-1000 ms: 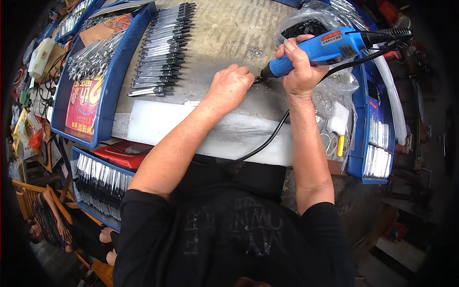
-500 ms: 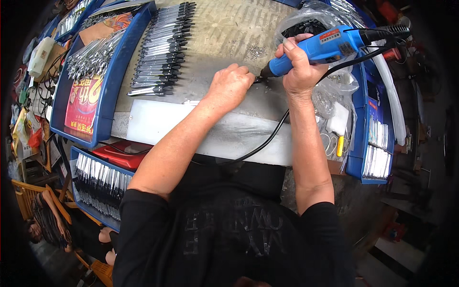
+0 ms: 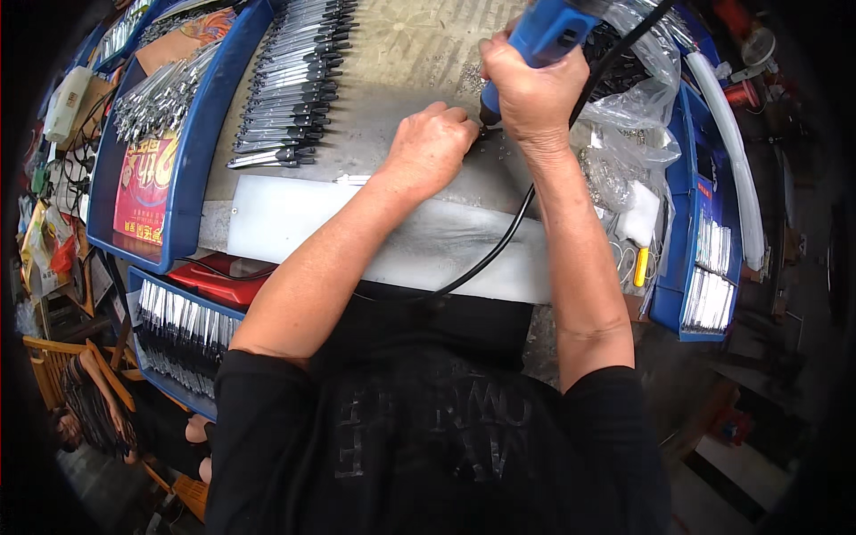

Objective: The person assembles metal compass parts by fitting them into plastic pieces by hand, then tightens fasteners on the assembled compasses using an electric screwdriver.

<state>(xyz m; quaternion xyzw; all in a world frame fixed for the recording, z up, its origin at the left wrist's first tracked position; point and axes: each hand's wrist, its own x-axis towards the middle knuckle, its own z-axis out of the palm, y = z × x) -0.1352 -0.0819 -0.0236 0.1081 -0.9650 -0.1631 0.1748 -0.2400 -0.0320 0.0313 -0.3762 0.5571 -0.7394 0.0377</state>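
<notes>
My right hand (image 3: 538, 96) is wrapped round a blue electric screwdriver (image 3: 551, 34), held steeply with its dark tip pointing down at the table. Close to that tip, my left hand (image 3: 430, 145) is closed with its fingertips near the table surface. Whatever it pinches is hidden behind the fingers. Left of it, a long row of silver-and-black pens (image 3: 290, 76) lies on the grey worktable (image 3: 392, 67). Tiny loose parts are scattered around the tip.
A white board (image 3: 294, 223) lies along the table's front edge, a black cable (image 3: 499, 254) hanging across it. Blue trays of pens (image 3: 174, 209) flank the left; another blue tray (image 3: 678, 294) stands right. Clear plastic bags (image 3: 637, 152) lie nearby. Another person (image 3: 98, 401) sits lower left.
My right hand has swung the screwdriver from lying nearly level, pointing left, to a steep, tip-down angle. The left hand stays closed near the tip, and the view has shifted slightly.
</notes>
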